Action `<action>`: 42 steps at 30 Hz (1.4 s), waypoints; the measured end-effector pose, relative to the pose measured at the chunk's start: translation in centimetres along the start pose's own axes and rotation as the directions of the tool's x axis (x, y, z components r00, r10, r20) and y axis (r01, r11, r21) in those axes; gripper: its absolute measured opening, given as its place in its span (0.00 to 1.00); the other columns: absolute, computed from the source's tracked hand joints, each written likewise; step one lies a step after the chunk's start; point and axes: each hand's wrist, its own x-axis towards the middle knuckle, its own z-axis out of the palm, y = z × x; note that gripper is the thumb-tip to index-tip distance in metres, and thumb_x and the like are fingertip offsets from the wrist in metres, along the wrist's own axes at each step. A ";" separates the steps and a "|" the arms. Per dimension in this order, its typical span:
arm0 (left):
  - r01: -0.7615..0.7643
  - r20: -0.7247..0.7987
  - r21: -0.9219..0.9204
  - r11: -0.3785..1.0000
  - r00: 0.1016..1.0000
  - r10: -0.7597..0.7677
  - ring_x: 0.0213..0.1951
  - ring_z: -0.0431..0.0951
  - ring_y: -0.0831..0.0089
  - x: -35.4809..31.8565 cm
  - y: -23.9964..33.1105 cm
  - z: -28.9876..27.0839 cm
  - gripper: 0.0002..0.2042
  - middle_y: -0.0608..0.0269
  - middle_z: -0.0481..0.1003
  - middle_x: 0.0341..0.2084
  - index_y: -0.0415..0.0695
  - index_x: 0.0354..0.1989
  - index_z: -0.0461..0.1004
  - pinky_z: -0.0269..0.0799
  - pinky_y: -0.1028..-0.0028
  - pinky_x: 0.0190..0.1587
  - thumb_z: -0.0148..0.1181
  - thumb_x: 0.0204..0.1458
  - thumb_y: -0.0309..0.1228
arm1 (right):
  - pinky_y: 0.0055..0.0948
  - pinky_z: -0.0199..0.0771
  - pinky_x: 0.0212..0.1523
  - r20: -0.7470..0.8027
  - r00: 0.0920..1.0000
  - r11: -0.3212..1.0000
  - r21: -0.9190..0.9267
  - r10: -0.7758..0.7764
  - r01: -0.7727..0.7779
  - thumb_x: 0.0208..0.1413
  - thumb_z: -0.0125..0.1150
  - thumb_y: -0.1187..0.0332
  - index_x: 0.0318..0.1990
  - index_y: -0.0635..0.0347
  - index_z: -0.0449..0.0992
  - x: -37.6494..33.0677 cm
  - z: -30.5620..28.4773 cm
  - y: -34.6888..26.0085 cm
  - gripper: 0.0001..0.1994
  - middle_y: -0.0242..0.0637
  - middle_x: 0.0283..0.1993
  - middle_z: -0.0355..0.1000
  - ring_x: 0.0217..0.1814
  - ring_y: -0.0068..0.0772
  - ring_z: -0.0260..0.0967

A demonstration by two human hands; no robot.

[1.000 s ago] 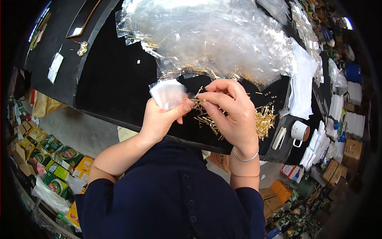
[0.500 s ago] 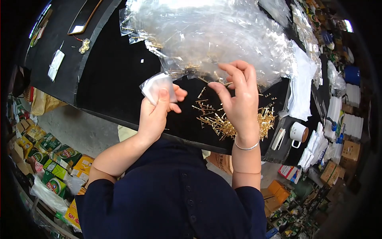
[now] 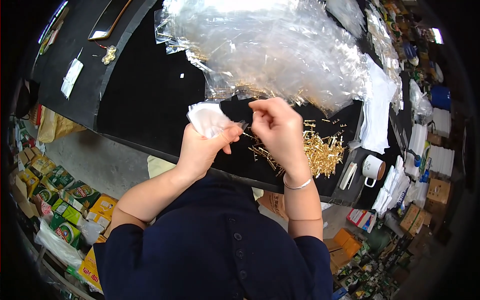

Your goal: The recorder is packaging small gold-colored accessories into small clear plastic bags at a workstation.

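My left hand [image 3: 202, 147] holds a small clear plastic bag [image 3: 207, 119] above the black table [image 3: 145, 95], pinching it between thumb and fingers. My right hand [image 3: 277, 127] is right beside it, fingers curled at the bag's mouth; something small may be between its fingertips, but it is too small to tell. Below and to the right of my right hand lies a heap of small gold metal pins [image 3: 320, 152], spread on the black surface. A big loose pile of clear plastic bags [image 3: 270, 47] covers the table just beyond both hands.
A white mug [image 3: 372, 167] and a white tool [image 3: 348, 176] sit at the table's right end, next to white cloth [image 3: 377, 117]. A dark phone [image 3: 107, 20] and a gold trinket [image 3: 108, 55] lie far left. Boxes [image 3: 65, 200] crowd the floor on the left and right.
My right hand came back from reaching over the pins to the mouth of the small bag. My left hand tilted the bag toward it.
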 end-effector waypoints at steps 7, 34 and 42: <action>0.023 0.002 -0.046 0.999 1.000 -0.023 0.31 0.78 0.76 -0.4 -0.1 0.0 0.08 0.58 0.79 0.33 0.35 0.40 0.75 0.72 0.81 0.25 0.63 0.54 0.25 | 0.20 0.72 0.29 -0.046 0.998 0.885 0.462 -0.042 0.058 0.46 0.66 0.81 0.36 0.67 0.79 -0.1 -1.4 -2.7 0.08 0.39 0.34 0.73 0.27 0.27 0.71; -0.018 0.037 0.043 0.999 0.999 0.016 0.30 0.75 0.79 -0.6 -0.2 -0.5 0.09 0.62 0.77 0.31 0.39 0.40 0.74 0.69 0.80 0.26 0.65 0.52 0.25 | 0.20 0.71 0.34 -0.036 0.999 0.886 0.463 0.022 -0.003 0.48 0.60 0.86 0.38 0.67 0.77 -0.7 -2.0 -1.6 0.09 0.35 0.35 0.72 0.33 0.24 0.70; 0.004 0.022 -0.001 1.000 1.000 -0.004 0.33 0.76 0.77 -1.0 -0.1 0.3 0.12 0.63 0.77 0.34 0.37 0.43 0.74 0.72 0.80 0.29 0.66 0.53 0.28 | 0.19 0.71 0.33 0.168 0.979 0.898 0.440 -0.115 0.029 0.48 0.64 0.84 0.43 0.68 0.77 -0.9 -1.8 -2.8 0.13 0.37 0.38 0.72 0.32 0.22 0.69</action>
